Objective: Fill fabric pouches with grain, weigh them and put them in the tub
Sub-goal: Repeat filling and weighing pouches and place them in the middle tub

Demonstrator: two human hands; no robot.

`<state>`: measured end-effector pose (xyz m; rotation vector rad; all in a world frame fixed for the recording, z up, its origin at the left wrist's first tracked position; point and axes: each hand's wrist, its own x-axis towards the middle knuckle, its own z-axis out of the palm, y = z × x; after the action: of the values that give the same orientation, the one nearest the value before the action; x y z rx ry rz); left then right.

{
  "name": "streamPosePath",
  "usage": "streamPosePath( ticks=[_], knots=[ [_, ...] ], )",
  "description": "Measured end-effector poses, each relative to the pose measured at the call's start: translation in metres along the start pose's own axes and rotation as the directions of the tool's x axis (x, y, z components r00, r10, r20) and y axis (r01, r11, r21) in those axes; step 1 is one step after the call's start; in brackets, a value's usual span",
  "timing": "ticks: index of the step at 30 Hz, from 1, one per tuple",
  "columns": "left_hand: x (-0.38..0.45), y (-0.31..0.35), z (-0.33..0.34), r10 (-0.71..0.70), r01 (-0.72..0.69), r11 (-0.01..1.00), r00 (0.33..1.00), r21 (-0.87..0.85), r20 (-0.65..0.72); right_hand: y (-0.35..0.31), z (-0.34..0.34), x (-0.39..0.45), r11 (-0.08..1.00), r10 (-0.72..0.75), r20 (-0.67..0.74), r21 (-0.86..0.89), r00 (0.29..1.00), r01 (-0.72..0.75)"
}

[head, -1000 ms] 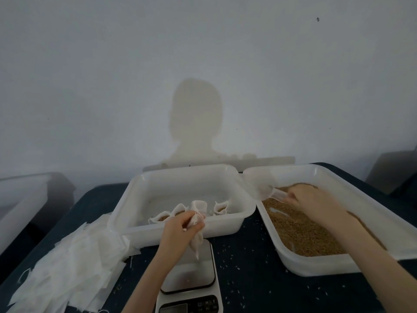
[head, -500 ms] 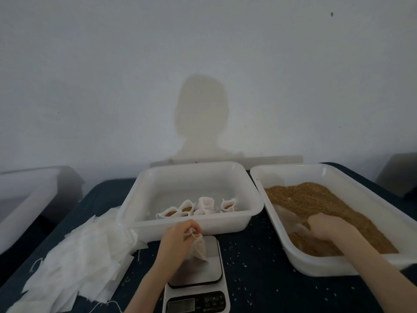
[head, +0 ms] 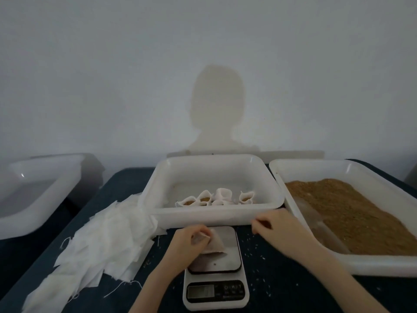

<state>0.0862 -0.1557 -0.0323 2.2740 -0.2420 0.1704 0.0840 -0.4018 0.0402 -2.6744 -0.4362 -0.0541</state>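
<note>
My left hand (head: pixel 190 243) is shut on a white fabric pouch (head: pixel 215 246), which rests on the plate of the white kitchen scale (head: pixel 214 267). My right hand (head: pixel 278 228) hovers just right of the scale with its fingers curled in; I cannot see whether it holds grain. Behind the scale stands the middle white tub (head: pixel 214 216) with several filled pouches (head: pixel 216 197) along its near wall. The right tub (head: pixel 383 267) holds brown grain (head: pixel 352 213), and a clear scoop (head: pixel 312 216) lies in it by the left wall.
A heap of empty white pouches (head: pixel 108 240) lies left of the scale on the dark table (head: pixel 282 279). Loose grains are scattered on the table. Another white tub (head: pixel 40 199) stands off the table's left side. A pale wall is behind.
My right hand left the scoop in the grain and came out of the right tub towards the scale. My left hand lowered the pouch onto the scale plate.
</note>
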Motion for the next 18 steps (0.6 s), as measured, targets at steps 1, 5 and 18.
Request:
streamPosePath(
  ticks=[1,5,18],
  knots=[
    [-0.004,-0.001,-0.003,0.001,-0.002,0.997,1.0,-0.072,-0.013,0.0,0.017,0.002,1.0,-0.006,-0.001,0.003,1.0,0.006],
    [-0.017,-0.01,-0.013,-0.098,0.075,0.876,0.995,-0.477,-0.022,0.018,0.076,0.014,0.992,0.101,-0.079,0.082,0.992,-0.095],
    [-0.015,-0.055,-0.005,-0.596,0.204,0.446,0.794,-0.871,-0.119,0.057,0.11,0.024,0.767,0.314,-0.144,0.621,0.938,-0.162]
  ],
)
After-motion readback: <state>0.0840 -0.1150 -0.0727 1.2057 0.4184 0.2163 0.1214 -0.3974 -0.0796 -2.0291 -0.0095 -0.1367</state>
